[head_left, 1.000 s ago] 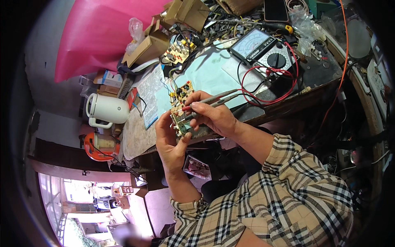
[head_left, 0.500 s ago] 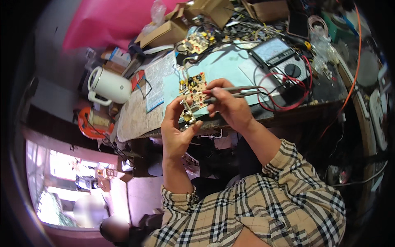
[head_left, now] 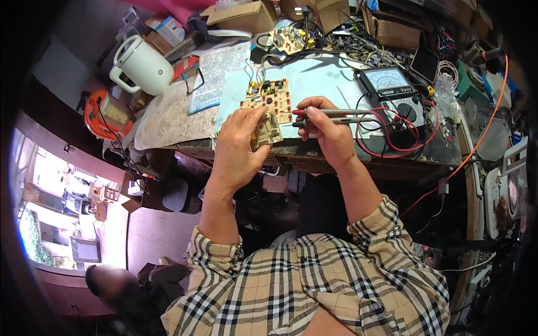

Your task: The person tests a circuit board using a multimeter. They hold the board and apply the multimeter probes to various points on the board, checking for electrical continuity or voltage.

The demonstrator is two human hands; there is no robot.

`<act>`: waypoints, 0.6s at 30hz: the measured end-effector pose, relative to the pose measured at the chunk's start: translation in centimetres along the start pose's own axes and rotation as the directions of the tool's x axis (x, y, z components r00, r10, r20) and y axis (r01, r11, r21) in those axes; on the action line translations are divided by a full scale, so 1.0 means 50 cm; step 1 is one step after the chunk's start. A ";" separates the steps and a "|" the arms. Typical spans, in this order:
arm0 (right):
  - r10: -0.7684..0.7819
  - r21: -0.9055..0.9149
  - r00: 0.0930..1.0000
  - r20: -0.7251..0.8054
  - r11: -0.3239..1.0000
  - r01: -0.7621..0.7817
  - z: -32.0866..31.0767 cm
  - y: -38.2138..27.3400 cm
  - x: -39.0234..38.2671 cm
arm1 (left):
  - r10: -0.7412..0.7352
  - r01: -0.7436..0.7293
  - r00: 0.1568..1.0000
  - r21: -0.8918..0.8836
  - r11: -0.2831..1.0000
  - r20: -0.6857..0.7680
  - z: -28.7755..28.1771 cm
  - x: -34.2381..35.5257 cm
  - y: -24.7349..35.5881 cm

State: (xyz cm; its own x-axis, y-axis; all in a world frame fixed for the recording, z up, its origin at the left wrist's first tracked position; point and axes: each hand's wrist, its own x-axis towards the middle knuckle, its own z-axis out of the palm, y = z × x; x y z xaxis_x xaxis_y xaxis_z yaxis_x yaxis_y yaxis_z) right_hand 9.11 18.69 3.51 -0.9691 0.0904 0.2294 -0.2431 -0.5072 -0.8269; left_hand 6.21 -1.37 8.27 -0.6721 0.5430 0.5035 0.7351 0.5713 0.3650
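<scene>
A tan circuit board (head_left: 277, 101), crowded with small parts and with wires at its far end, lies on a pale blue sheet (head_left: 319, 78). My left hand (head_left: 234, 143) grips a smaller circuit board (head_left: 272, 133) with metallic pieces, tilted at the near edge of the larger one. I cannot tell whether the two are joined. Between the fingers and thumb of my right hand (head_left: 332, 134) are two test probes (head_left: 354, 112), one with a red end and one with a black end, pointing left beside the board. An analog multimeter (head_left: 386, 84) stands to the right, with leads looping near it.
A white electric kettle (head_left: 144, 66) and an orange container (head_left: 101, 130) stand at the left. Behind lie another circuit board (head_left: 288, 38), cardboard boxes (head_left: 241, 15) and heaped loose parts. An orange cable (head_left: 476, 140) runs down the right. Another person (head_left: 134, 291) is at lower left.
My left hand has turned over the smaller board, showing its flatter face. My right hand, with the probes, has drawn back from the larger board to the right. The whole view has shifted.
</scene>
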 end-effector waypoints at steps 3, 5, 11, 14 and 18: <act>-0.010 0.045 1.000 -0.010 0.999 0.011 -0.002 0.009 -0.003 | -0.004 0.004 1.000 -0.011 1.000 0.014 -0.004 -0.009 -0.006; -0.001 0.073 1.000 0.008 0.997 0.000 -0.006 0.012 -0.002 | 0.006 -0.005 1.000 -0.029 1.000 0.022 -0.003 -0.009 -0.008; 0.012 0.046 0.999 0.049 0.999 -0.015 -0.003 0.011 -0.003 | -0.014 0.016 0.999 -0.031 0.999 0.053 -0.003 -0.008 -0.001; 0.019 0.022 0.998 0.057 1.000 -0.020 0.002 0.007 -0.006 | 0.001 0.000 0.999 -0.053 0.999 0.035 0.000 -0.008 0.003; 0.013 -0.016 0.999 0.052 1.000 -0.012 0.006 0.009 -0.007 | 0.014 -0.013 0.999 -0.039 0.999 0.036 -0.001 -0.009 0.007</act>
State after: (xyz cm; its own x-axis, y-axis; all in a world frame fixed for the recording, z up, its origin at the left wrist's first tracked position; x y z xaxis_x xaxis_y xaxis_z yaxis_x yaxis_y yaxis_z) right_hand 9.35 18.18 3.20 -0.9686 0.0390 0.2456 -0.2323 -0.4945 -0.8376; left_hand 6.76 -1.43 8.21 -0.6645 0.5728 0.4800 0.7464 0.5398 0.3893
